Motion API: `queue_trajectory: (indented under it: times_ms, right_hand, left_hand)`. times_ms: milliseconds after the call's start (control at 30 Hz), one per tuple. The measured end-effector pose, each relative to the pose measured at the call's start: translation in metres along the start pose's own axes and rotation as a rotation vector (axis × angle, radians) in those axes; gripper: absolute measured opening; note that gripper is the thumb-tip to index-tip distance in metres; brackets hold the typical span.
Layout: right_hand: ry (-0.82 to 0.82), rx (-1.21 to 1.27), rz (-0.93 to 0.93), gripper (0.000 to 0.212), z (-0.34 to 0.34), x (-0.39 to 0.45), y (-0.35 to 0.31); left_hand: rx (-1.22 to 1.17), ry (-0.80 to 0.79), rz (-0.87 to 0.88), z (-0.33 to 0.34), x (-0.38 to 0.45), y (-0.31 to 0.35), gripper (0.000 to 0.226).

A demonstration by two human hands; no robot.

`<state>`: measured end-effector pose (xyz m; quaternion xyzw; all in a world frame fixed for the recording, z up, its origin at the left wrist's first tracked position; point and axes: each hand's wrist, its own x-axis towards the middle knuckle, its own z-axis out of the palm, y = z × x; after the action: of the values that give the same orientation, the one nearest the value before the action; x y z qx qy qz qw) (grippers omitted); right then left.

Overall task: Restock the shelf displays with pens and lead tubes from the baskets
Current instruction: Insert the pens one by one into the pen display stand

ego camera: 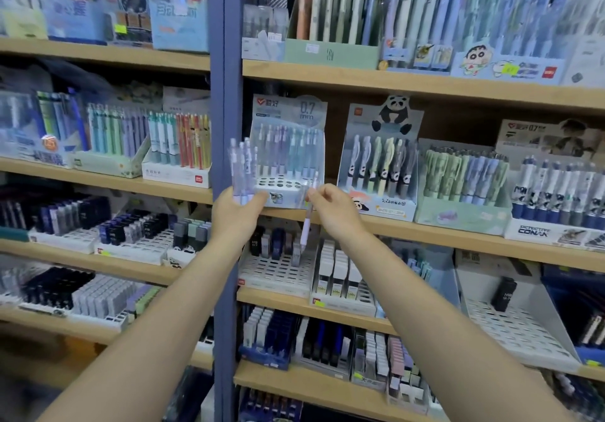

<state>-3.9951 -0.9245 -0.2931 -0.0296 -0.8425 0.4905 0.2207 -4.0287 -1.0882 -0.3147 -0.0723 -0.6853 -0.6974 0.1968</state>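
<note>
The pen display box near centre reads "0.7 mm" on its header; other print there is too blurred to read. At its 9 o'clock the left hand grips a bunch of pale lilac pens upright. At its 5 o'clock the right hand pinches one pen, tip down, before the shelf edge. At 3 o'clock a box reads "DETECTIVE CONAN". Baskets are out of view.
</note>
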Motion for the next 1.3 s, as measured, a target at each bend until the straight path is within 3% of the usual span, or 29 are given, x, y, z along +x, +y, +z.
queue_trajectory:
  times_ms: [600,767,1000,1100,1300]
  right_hand:
    - [0.032,0.09,0.01,0.033,-0.024,-0.016,-0.007]
    - [0.084,0.114,0.04,0.032,-0.03,-0.01,-0.013]
    - [0.203,0.117,-0.163,0.024,-0.03,0.004,-0.039]
    - [0.228,0.183,-0.228,0.011,-0.022,0.017,-0.053]
    - [0.247,0.217,-0.256,0.019,-0.009,0.039,-0.059]
  left_hand:
    - [-0.143,-0.073,-0.097,-0.002,-0.019,0.007,0.012]
    - [-0.135,-0.095,-0.116,-0.003,-0.018,0.01,0.022]
    - [-0.11,-0.054,-0.089,-0.009,-0.007,0.006,0.013]
    - [-0.065,-0.072,-0.113,-0.012,-0.001,0.006,0.022]
    - [-0.068,-0.132,-0.138,-0.012,0.009,0.008,0.029]
